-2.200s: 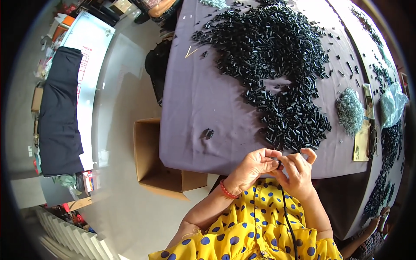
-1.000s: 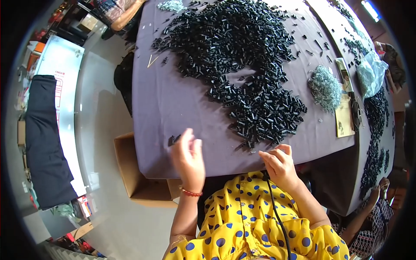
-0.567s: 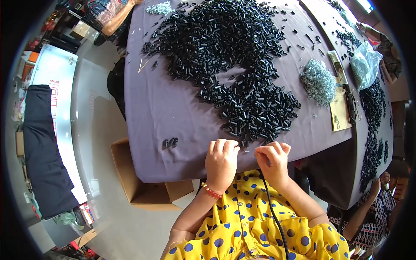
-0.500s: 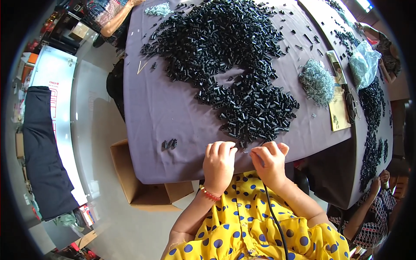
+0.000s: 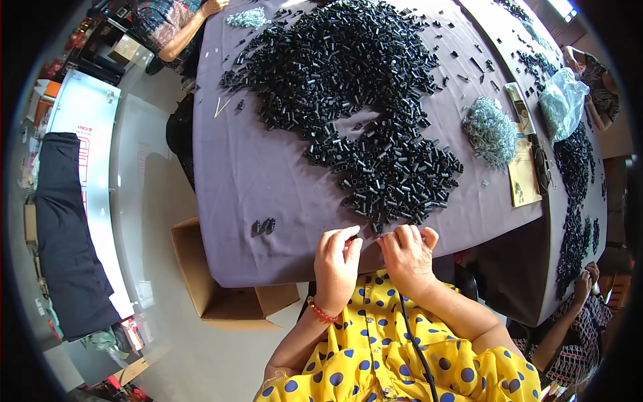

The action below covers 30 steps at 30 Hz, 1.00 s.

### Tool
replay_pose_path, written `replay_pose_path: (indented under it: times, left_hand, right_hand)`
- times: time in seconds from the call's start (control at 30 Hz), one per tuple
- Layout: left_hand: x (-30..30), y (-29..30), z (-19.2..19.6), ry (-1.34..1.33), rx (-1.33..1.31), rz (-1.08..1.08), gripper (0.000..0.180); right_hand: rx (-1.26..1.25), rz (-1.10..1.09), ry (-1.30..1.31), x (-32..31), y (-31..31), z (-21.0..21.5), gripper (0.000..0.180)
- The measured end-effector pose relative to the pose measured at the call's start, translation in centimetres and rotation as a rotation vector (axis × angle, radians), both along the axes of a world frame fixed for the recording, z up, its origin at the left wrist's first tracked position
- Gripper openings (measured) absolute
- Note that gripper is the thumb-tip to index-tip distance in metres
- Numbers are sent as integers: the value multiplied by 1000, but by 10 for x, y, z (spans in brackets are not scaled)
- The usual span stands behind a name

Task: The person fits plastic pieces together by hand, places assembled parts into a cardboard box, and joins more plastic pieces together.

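At the near edge of the table, my left hand (image 5: 337,260) has thumb and forefinger pinched on a small black piece, only a bit of which shows at the fingertips. Close by on the right, my right hand (image 5: 406,256) is closed with its fingers curled together; what it holds, if anything, is too small to make out. Just beyond both hands lies a big pile of short black tubular pieces (image 5: 395,177). Off to the left, a few black pieces (image 5: 263,226) rest apart from the pile. A heap of small silvery clear parts (image 5: 491,132) sits to the right.
A yellow card (image 5: 524,181) and dark glasses (image 5: 541,166) lie near the table's right edge. Under the left corner stands an open cardboard box (image 5: 231,305). Other people's hands (image 5: 587,278) work at the right table, beside a clear plastic bag (image 5: 564,104). Another person's arm (image 5: 187,37) is at far left.
My right hand has moved left and slightly down, turning its back upward. My left hand has lowered a little and rotated, so its thumb shows. The black piece at its fingertips now shows.
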<state>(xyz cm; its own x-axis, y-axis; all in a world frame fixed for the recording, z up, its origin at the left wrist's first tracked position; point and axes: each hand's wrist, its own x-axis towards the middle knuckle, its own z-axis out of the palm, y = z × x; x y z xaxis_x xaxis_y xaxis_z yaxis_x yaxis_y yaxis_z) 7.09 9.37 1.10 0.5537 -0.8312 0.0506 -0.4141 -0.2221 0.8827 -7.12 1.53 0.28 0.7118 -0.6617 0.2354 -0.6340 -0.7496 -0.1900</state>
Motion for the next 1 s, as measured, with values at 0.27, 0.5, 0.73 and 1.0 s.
replay_pose_path:
  times: [0.27,0.5,0.73,1.0]
  left_hand:
    - [5,4,-3,147,26,28,20]
    - [5,3,-7,213,8,14,20]
    - [10,8,-7,529,39,-44,19]
    - [19,6,-4,1406,4,-91,22]
  right_hand:
    - [223,-61,-320,-6,-18,2,11]
    - [255,8,-271,-2,-17,5,15]
    - [286,-1,-61,0,-16,1,18]
    - [317,21,-239,-5,-23,10,18]
